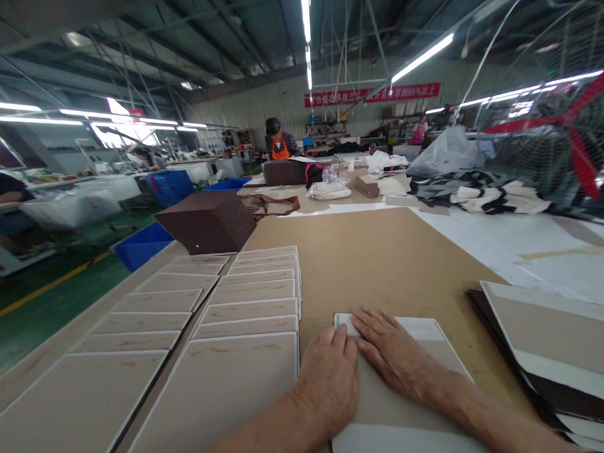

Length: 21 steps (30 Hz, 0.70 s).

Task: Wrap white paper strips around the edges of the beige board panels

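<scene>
A beige panel [389,407] with white strips along its far and near ends lies on the tan tabletop in front of me. My left hand [328,381] is closed at the panel's left edge, close to the far-left corner, its fingers curled and their tips partly hidden. Flat on the far white strip, my right hand [389,354] presses with its fingers stretched out, almost touching the left hand. Just left of my hands, a row of overlapping beige panels with pale edges [240,371] runs away from me; a second similar row [84,390] lies beyond it.
A loose pile of beige, white and dark sheets [557,331] is at the right. Behind the rows stands a dark brown stack [207,222], near a blue bin [143,246]. Plastic bags and cloth [484,184] cover the far table. A large fan [567,118] stands right; a person in an orange apron [280,147] is ahead.
</scene>
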{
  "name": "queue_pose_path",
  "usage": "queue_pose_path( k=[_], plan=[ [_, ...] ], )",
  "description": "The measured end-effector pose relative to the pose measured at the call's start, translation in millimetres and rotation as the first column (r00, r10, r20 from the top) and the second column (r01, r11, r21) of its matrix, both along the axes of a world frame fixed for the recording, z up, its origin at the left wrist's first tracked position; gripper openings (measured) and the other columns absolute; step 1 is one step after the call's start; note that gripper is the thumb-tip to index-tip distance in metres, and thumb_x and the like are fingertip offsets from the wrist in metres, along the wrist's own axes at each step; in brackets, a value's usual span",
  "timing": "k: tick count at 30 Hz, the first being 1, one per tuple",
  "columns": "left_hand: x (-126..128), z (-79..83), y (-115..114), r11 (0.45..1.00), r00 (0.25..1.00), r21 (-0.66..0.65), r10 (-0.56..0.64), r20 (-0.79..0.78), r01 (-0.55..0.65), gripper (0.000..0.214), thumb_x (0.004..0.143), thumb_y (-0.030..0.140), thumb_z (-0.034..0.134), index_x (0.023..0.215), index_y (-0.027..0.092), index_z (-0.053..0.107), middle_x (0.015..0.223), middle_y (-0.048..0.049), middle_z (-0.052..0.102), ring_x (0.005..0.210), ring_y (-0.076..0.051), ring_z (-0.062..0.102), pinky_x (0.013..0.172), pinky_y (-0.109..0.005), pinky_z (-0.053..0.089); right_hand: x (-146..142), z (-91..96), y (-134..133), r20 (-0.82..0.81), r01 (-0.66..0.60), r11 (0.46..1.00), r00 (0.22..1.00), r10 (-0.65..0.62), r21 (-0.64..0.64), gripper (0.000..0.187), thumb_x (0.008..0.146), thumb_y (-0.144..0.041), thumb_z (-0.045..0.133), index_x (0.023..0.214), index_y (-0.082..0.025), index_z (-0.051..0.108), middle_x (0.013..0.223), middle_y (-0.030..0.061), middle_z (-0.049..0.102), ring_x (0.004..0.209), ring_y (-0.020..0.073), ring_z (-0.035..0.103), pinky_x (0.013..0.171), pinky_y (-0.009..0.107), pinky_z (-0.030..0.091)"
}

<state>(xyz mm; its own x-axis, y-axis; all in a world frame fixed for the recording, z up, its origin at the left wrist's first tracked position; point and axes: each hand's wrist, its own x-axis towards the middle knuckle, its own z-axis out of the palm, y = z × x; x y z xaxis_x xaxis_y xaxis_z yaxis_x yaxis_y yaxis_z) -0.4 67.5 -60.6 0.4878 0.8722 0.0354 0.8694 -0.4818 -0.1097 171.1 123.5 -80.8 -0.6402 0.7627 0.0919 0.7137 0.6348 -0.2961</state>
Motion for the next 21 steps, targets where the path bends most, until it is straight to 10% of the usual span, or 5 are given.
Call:
queue_pose_path(
  k=[6,11,15,21],
  plan=[
    [-4.4,14.5,2.9,0.993,0.991,-0.025,0.118,0.07,-0.117,0.03,0.091,0.02,0.04,0.102,0.011,0.067,0.11,-0.0133,0.066,0.105,-0.028,0.056,0.098,-0.045,0.045,-2.2,0.6,-5.3,0.034,-0.017,1.0,0.999,0.016,0.019,0.06,0.098,-0.045,0.036,0.148,-0.012,0.04,0.154,0.0142,0.032,0.143,0.0295,0.027,0.116,0.055,0.023],
    [-8.0,1.7,14.6,0.995,0.989,-0.062,0.087,0.116,-0.08,0.058,0.087,0.018,0.042,0.144,0.009,0.04,0.153,-0.0087,0.04,0.139,-0.023,0.035,0.117,-0.035,0.028,-6.4,9.0,-6.7,0.044,-0.007,1.0,0.999,0.008,-0.015,0.064,0.099,-0.05,0.033,0.151,-0.013,0.033,0.156,0.0121,0.029,0.145,0.0286,0.023,0.118,0.055,0.019],
    [-8.0,-8.4,21.1,0.994,0.991,-0.079,0.087,0.103,-0.079,0.057,0.086,0.016,0.037,0.142,0.005,0.043,0.15,-0.0146,0.042,0.138,-0.029,0.038,0.114,-0.046,0.032,-2.0,15.7,-10.9,0.053,0.007,0.999,0.999,-0.004,-0.051,0.071,0.099,-0.055,0.03,0.152,-0.007,0.03,0.158,0.0144,0.023,0.147,0.028,0.017,0.119,0.051,0.014],
    [-9.8,-6.1,16.1,0.995,0.993,-0.073,0.073,0.088,-0.067,0.06,0.085,0.017,0.037,0.143,0.005,0.042,0.154,-0.0134,0.036,0.141,-0.029,0.034,0.114,-0.049,0.032,45.0,23.7,-28.6,0.18,0.304,0.949,0.942,-0.285,-0.087,0.089,0.093,-0.062,0.039,0.15,0.004,0.024,0.156,0.0252,0.015,0.146,0.0345,0.013,0.119,0.052,0.014]
  ],
)
